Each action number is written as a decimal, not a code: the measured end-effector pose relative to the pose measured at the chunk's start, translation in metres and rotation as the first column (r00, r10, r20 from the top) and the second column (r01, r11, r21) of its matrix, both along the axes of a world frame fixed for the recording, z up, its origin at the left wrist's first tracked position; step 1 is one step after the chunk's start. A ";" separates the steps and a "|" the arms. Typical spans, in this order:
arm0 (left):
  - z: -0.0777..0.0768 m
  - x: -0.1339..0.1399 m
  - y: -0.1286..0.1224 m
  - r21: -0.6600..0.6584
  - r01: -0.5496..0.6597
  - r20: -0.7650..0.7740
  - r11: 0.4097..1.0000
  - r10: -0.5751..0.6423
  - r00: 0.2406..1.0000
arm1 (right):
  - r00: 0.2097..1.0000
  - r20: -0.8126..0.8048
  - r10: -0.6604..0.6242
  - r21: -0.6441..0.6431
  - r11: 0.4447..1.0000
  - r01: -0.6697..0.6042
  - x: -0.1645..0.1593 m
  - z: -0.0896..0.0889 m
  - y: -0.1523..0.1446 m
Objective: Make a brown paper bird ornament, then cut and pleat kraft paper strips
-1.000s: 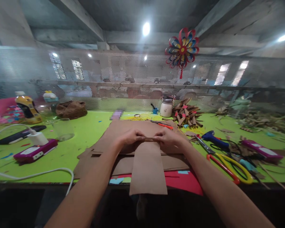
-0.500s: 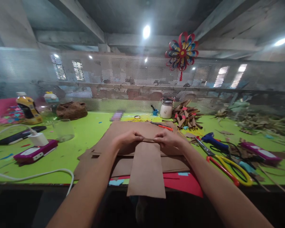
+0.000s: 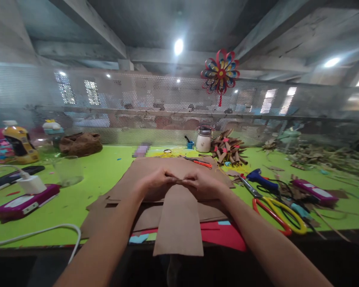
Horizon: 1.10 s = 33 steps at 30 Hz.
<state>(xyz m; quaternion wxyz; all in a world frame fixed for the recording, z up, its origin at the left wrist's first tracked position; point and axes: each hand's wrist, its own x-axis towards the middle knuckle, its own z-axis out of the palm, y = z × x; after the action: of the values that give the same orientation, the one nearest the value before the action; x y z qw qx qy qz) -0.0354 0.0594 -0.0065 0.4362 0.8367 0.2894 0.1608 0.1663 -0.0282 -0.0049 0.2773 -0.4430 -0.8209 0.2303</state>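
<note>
A strip of brown paper [image 3: 178,223] reaches from my fingers down past the table's front edge. My left hand [image 3: 160,179] pinches its far end from the left, thumb and fingers pressed together. Close beside it, my right hand [image 3: 199,182] pinches the same end from the right, and the fingertips of both hands nearly meet. Between them the paper's end looks gathered and narrowed, though the fingers partly hide it. Under my hands lie stacked brown sheets [image 3: 128,179], with a red sheet [image 3: 223,235] showing beneath.
Small scissors [image 3: 202,162] lie on the stack. To the right are large scissors [image 3: 272,207], a blue glue gun [image 3: 261,178] and a purple power strip [image 3: 315,191]. Rolled brown pieces [image 3: 230,149] pile behind. At left are another power strip [image 3: 28,201] and a clear cup [image 3: 68,171].
My hands have drawn closer together, and the strip's far end has gone from fairly flat and wide to bunched and narrow. The view has shifted slightly.
</note>
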 end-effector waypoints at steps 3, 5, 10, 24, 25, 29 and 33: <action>-0.002 -0.002 0.000 -0.006 0.004 -0.009 1.000 -0.004 1.000 | 0.999 -0.005 0.034 -0.019 0.999 -0.034 0.003 -0.007 0.007; -0.001 -0.004 -0.004 0.009 -0.013 -0.022 1.000 0.013 1.000 | 0.999 -0.030 0.039 -0.065 0.997 -0.041 0.005 -0.012 0.012; 0.006 -0.006 -0.009 0.057 -0.076 -0.026 0.995 0.078 0.997 | 0.994 -0.082 0.078 -0.079 0.993 -0.085 0.006 -0.015 0.020; 0.004 0.008 -0.021 0.076 -0.089 -0.003 0.993 0.090 0.996 | 0.997 -0.044 -0.057 -0.119 0.992 0.051 0.018 -0.008 0.011; 0.004 0.008 -0.018 0.076 -0.075 -0.030 0.994 0.077 0.997 | 0.998 -0.031 -0.057 -0.123 0.991 0.052 0.018 -0.009 0.012; 0.000 0.008 -0.002 0.062 -0.019 -0.132 0.998 0.027 0.991 | 0.999 0.002 -0.037 -0.123 0.992 0.037 0.017 -0.008 0.011; -0.006 0.008 0.004 0.079 -0.027 -0.122 0.996 0.036 0.992 | 0.999 0.027 -0.036 -0.119 0.992 0.039 0.017 -0.005 0.008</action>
<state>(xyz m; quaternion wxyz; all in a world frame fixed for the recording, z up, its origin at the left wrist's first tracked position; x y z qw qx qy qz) -0.0269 0.0633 -0.0126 0.3821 0.8567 0.3225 0.1269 0.1828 -0.0198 -0.0102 0.2441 -0.4769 -0.8006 0.2684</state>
